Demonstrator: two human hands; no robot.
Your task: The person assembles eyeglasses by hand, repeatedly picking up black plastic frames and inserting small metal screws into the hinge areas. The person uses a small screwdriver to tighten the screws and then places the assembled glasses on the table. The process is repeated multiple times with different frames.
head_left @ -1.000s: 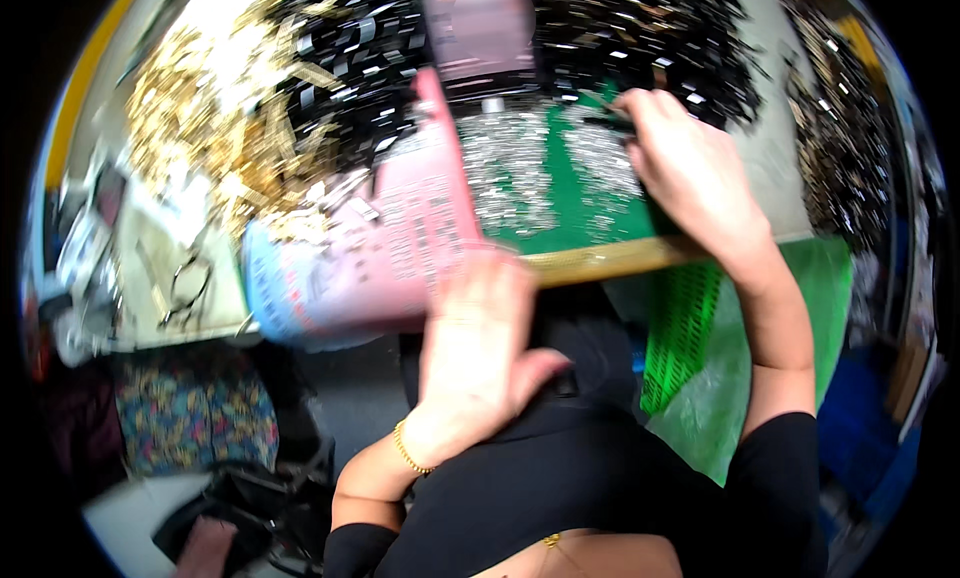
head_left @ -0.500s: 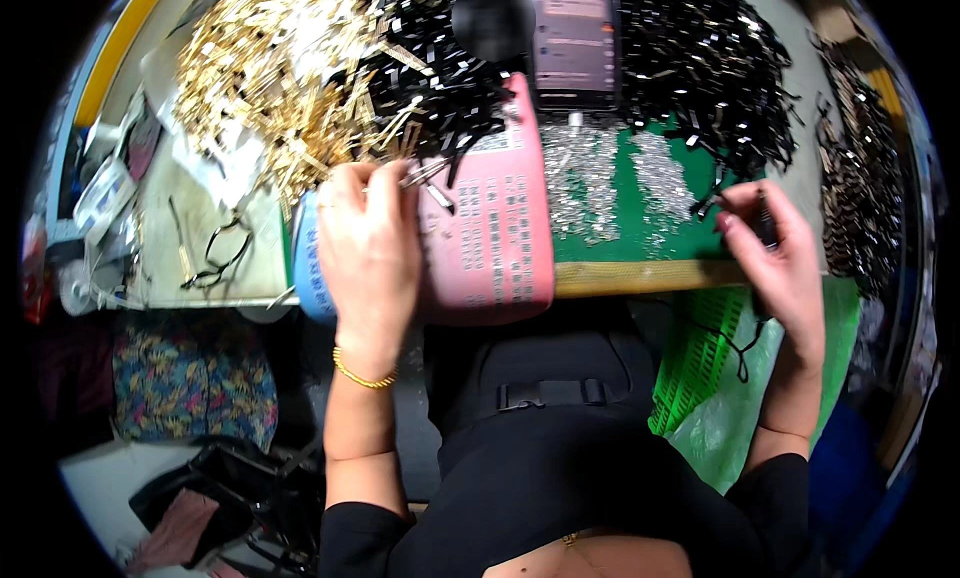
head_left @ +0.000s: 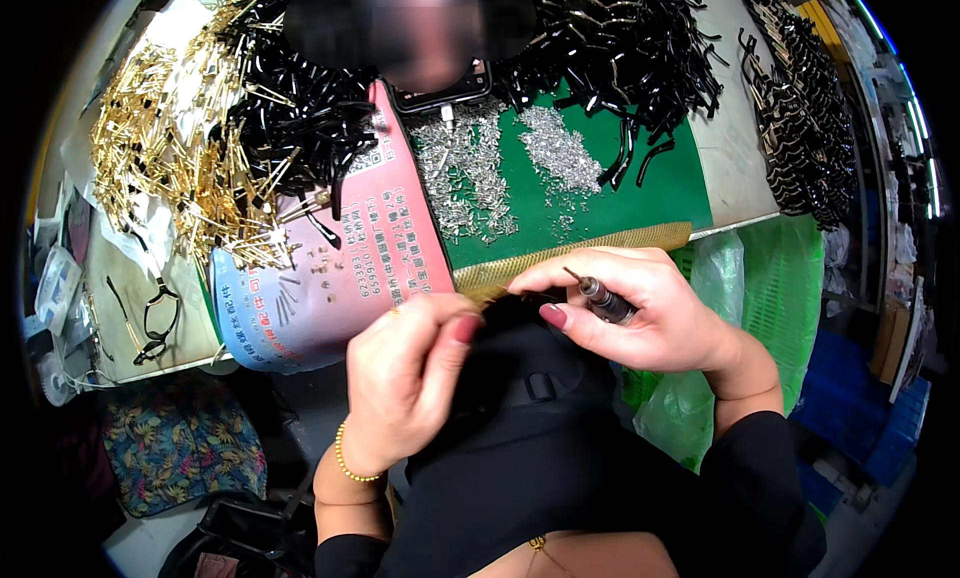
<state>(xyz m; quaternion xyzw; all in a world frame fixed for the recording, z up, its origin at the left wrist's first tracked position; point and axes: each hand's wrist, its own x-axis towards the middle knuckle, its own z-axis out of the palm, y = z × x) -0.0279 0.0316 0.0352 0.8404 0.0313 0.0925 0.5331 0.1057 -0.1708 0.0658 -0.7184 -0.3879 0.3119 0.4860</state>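
My hands are close together over the front edge of the table. My left hand (head_left: 405, 363) is closed, its thumb and fingers pinching a thin gold eyeglass temple (head_left: 490, 300), mostly hidden. My right hand (head_left: 655, 313) keeps a small screwdriver (head_left: 605, 300) in its palm, the thin tip pointing up and left. Its thumb and forefinger close toward the left fingertips around something dark, perhaps a black temple tip (head_left: 530, 300); I cannot make it out clearly. Beyond lie a heap of gold temples (head_left: 190, 148) and heaps of black temple tips (head_left: 620, 48).
Small silver metal parts (head_left: 560, 148) lie in patches on a green mat (head_left: 640, 208). A pink and blue printed sheet (head_left: 400, 248) overhangs the table edge. A phone (head_left: 440, 96) stands behind. Eyeglass frame pieces (head_left: 160, 313) lie left; a green basket (head_left: 790, 288) stands right, below.
My left hand has left the gold and black heaps and come down toward me. My right hand has moved left from the black heap to meet it. The view has shifted right.
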